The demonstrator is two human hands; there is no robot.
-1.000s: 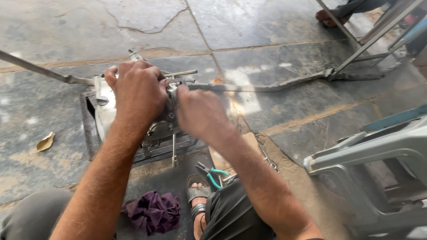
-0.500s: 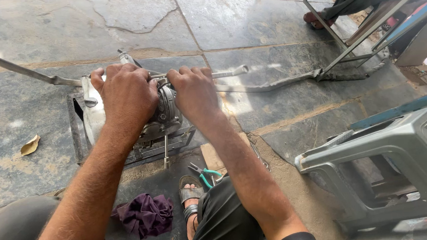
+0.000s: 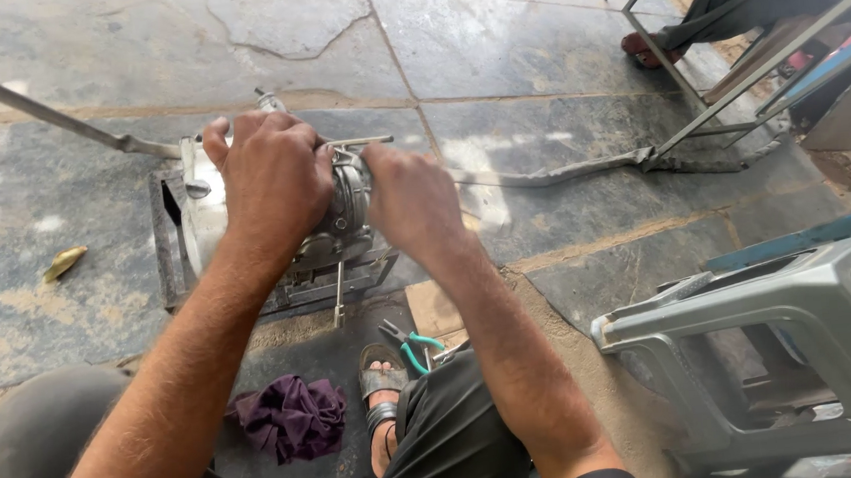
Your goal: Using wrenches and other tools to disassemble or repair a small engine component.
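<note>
Lying nearest, below the hands, a crumpled purple rag (image 3: 291,416) sits on the dark stone floor (image 3: 532,52) beside a sandalled foot (image 3: 386,411), with green-handled pliers (image 3: 411,346) just past the toes. Up from these, both forearms reach to a rounded, ribbed metal engine part (image 3: 340,230), dull silver and greasy, resting on a flat steel frame (image 3: 169,257). The left hand (image 3: 272,180) is curled tight over the top of the casing, fingers wrapped down its far side. The right hand (image 3: 411,202) is closed against the part's right end, thumb and fingers pinched in; what it pinches is hidden by the hand itself. A thin steel rod (image 3: 360,142) juts out between the two hands. To the right of the grip stands a grey plastic stool (image 3: 772,344). Beyond the hands, a long metal bar (image 3: 48,116) runs off left, a bent strip (image 3: 561,172) lies right, and a metal-legged stand (image 3: 704,80) rises over cracked, dusty slabs.
</note>
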